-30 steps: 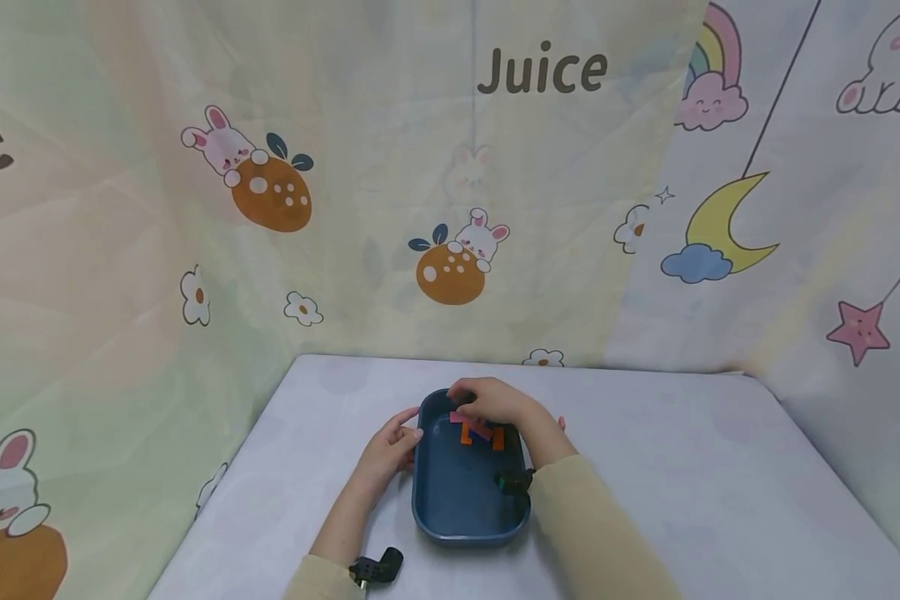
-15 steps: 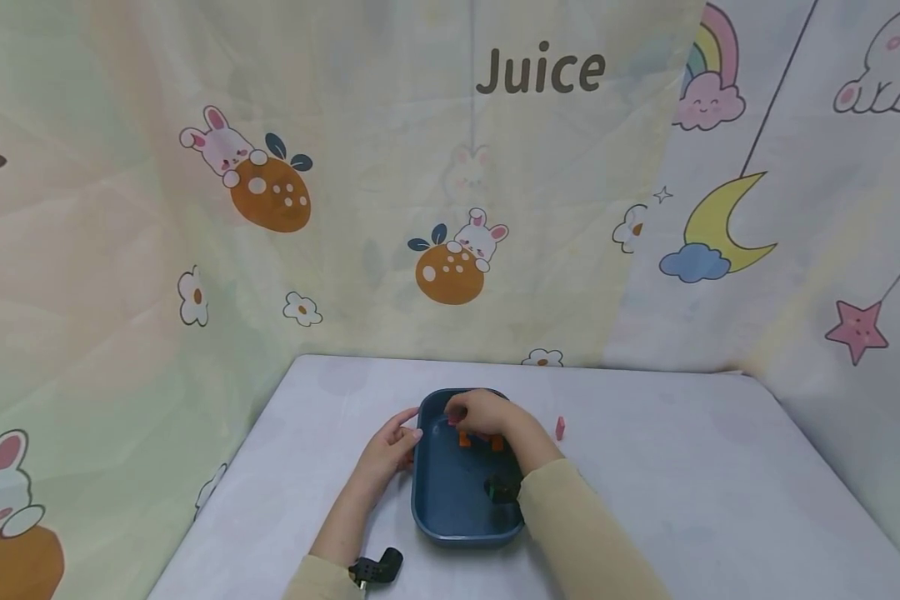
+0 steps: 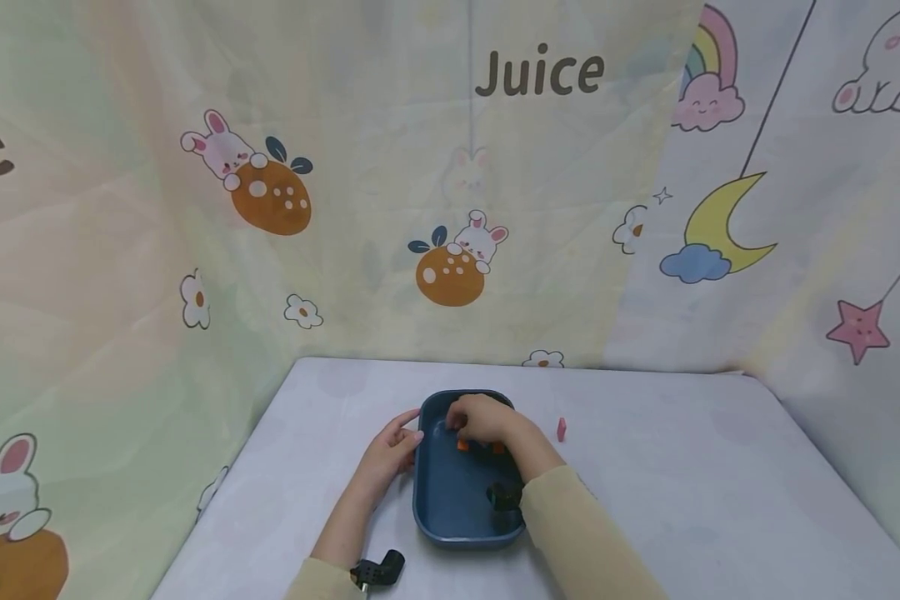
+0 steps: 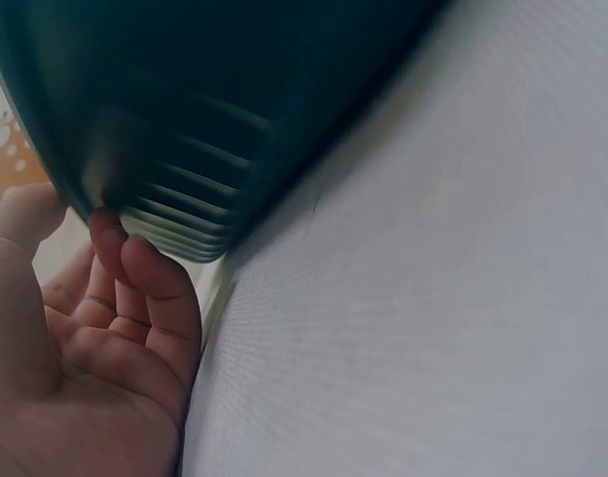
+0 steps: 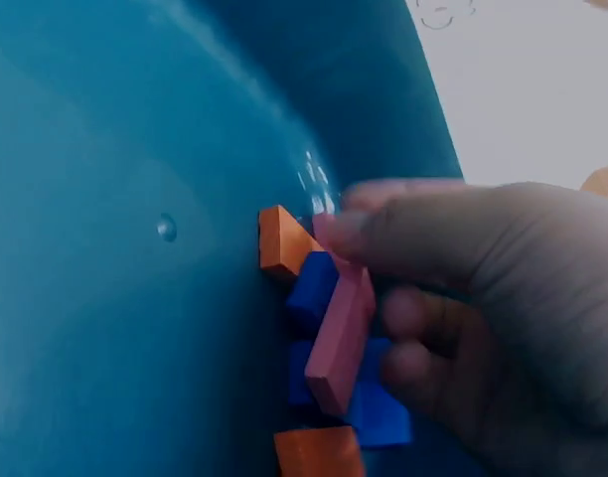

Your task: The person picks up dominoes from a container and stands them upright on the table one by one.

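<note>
A deep blue plastic tub [image 3: 468, 512] stands on the table. My left hand [image 3: 388, 454] holds its left rim, thumb on top and fingers curled below the edge [image 4: 115, 338]. Inside the tub's far right part, my right hand [image 3: 486, 419] pinches a pink block [image 5: 324, 227] between thumb and forefinger, mostly covered by the fingertips. Just under that hand lies a second pink block [image 5: 339, 343], slanting across several blue blocks [image 5: 383, 397]. Orange blocks sit at both ends of this group, one by the fingertips [image 5: 279, 240] and one nearer [image 5: 319, 452].
A small pink block [image 3: 562, 429] stands on the white table [image 3: 682, 467], right of the tub. Printed fabric walls [image 3: 360, 150] rise behind and beside the table. Each wrist carries a black camera, the left one [image 3: 378, 569] just outside the tub.
My right hand has dipped lower over the blocks and slightly nearer, now hiding most of them in the head view. The left hand keeps its place at the rim.
</note>
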The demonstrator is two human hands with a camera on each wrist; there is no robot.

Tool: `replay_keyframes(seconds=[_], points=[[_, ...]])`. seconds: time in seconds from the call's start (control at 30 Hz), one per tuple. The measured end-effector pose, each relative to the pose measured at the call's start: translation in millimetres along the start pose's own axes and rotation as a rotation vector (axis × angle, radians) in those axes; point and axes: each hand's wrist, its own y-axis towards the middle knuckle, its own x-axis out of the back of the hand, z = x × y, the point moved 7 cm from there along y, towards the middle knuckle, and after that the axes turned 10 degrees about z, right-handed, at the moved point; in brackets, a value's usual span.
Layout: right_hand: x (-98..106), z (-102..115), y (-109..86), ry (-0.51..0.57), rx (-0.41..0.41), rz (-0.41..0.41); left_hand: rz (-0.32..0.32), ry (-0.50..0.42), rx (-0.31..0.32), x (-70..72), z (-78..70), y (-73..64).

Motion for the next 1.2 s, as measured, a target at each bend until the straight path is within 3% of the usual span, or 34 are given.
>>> replay_keyframes(seconds=[0.17,0.33,0.53,1.0,1.2], points=[[8.7,2.7,-8.3,-0.103,-0.125,-0.073,-0.007,-0.003,0.003,0.2,-0.2,0.9],[8.9,2.8,-15.1,-0.115,-0.225,-0.035,-0.018,-0.007,0.0,0.0,-2.1,0.3],[2.1,3.9,-14.6,-0.087,-0.173,0.012,-0.008,0.005,0.003,-0.8,0.6,0.5],[-1.9,-0.1,-8.9,-0.09,-0.091,-0.027,-0.004,0.015,0.006,-1.1,-2.6,-0.8],[-6.8,-0.9,-7.0,-0.003,-0.051,0.011,-0.003,0.013,0.01,-1.9,-3.1,-1.4]])
